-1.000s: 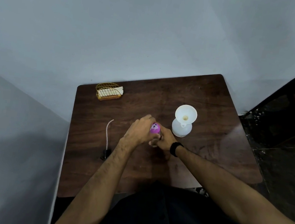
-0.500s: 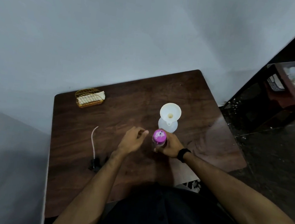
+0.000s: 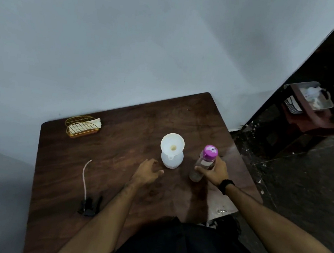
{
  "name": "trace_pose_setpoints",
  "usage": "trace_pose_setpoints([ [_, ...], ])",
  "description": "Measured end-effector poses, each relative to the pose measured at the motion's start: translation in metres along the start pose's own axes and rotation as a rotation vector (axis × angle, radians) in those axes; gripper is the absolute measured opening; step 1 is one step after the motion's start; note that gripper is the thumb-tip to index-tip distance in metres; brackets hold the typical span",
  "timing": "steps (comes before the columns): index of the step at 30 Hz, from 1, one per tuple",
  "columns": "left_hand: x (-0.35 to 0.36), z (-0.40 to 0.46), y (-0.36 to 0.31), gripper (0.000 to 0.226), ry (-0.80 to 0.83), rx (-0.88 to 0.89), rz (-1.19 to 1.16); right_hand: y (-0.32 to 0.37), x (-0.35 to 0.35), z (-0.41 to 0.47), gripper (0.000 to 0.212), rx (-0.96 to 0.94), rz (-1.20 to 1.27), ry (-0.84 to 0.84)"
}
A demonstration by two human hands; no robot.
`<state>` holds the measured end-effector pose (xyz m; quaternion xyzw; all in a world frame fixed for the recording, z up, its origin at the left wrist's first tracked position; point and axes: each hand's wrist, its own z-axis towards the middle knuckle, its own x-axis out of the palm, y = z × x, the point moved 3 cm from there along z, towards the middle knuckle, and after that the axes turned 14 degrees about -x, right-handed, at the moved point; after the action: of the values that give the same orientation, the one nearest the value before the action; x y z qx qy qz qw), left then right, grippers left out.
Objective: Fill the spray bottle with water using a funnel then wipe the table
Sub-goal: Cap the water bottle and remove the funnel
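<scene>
Bottle (image 3: 204, 164) in right hand (image 3: 215, 170)

table (image 3: 116, 162): dark wood-grain top, smooth, with a dull sheen near its right edge. funnel (image 3: 172, 143): white plastic, matt, seated in a translucent white plastic spray bottle (image 3: 171, 160). water bottle (image 3: 203, 165): clear glossy plastic, with a glossy pink plastic cap (image 3: 210, 151). napkin holder (image 3: 82, 127): gold wire metal, shiny, holding white paper napkins (image 3: 83, 126). spray head (image 3: 90, 205): black matt plastic; its dip tube (image 3: 84, 176) is pale, translucent plastic. wall (image 3: 130, 39): painted, matt.
</scene>
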<state>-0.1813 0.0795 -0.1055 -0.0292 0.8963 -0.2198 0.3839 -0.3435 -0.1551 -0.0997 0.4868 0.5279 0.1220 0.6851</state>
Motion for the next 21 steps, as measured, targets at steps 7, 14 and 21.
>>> trace_pose_setpoints([
  [7, -0.009, 0.011, -0.018, 0.048, -0.073, -0.01, -0.076, 0.003, -0.016, 0.078, 0.075, 0.004, 0.103, -0.069],
  [14, -0.014, 0.031, -0.009, 0.048, -0.105, -0.098, -0.067, 0.014, -0.015, 0.167, 0.07, -0.073, 0.109, 0.012],
  [21, -0.016, 0.041, -0.01, 0.053, -0.151, -0.154, -0.09, 0.027, 0.0, 0.225, 0.074, -0.123, 0.123, 0.091],
])
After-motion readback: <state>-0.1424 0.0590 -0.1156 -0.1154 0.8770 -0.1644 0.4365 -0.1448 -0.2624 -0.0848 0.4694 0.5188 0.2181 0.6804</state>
